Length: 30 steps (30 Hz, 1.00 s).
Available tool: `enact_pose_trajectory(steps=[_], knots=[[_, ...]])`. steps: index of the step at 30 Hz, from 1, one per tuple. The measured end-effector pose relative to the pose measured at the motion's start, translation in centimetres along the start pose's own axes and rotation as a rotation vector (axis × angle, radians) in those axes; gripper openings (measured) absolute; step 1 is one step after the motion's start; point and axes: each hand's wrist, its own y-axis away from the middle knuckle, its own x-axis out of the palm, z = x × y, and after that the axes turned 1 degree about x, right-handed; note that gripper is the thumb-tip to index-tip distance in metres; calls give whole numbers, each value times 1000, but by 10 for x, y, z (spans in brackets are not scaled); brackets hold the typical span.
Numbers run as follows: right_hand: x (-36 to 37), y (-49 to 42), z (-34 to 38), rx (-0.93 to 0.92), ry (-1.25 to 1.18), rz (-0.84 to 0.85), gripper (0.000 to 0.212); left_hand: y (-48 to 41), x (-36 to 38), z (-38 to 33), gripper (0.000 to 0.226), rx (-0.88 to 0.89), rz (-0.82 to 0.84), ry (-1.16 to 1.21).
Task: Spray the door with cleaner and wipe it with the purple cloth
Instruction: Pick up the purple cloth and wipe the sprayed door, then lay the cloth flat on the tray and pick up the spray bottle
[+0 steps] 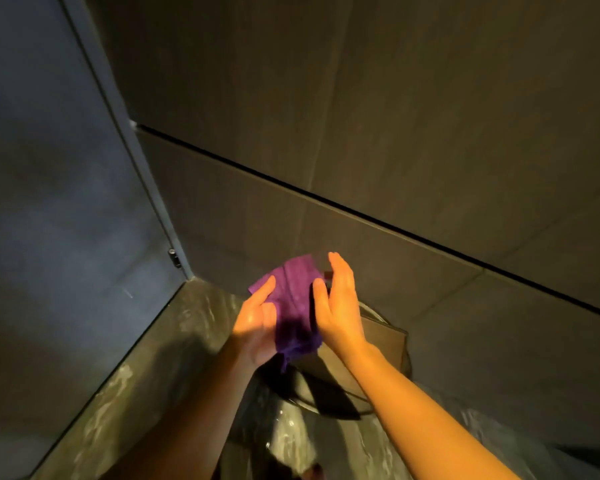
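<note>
A purple cloth point(293, 299) hangs between my two hands in the lower middle of the head view, its upper part spread flat and its lower end bunched. My left hand point(255, 323) grips the cloth's left side, thumb up over the fabric. My right hand point(340, 303) holds the right edge with its thumb while the fingers point upward. A grey-blue door point(49, 202) fills the left of the view, with a small metal fitting point(174, 258) at its edge. No spray bottle is in view.
Dark tiled wall point(395, 133) with a black groove runs across the back and right. Below my hands stands a round bin point(378, 358) with a flap lid. The floor point(153, 358) is dark glossy marble. The room is dim.
</note>
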Motion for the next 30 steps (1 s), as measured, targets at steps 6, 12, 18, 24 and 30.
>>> enact_pose_trajectory(steps=[6, 12, 18, 24, 30], knots=[[-72, 0, -122, 574, -590, 79, 14, -76, 10, 98, 54, -158, -100, -166], [-92, 21, -234, 692, -451, -41, 8, -158, -11, 174, 49, -359, -204, -352], [-61, 26, -333, 752, -318, -217, 21, -240, -60, 231, 33, -430, -255, -454], [-22, 26, -408, 828, -204, -319, 13, -299, -120, 262, 26, -305, -318, -810], [3, 28, -447, 740, 104, -299, 8, -315, -151, 277, 26, 25, -172, -1653]])
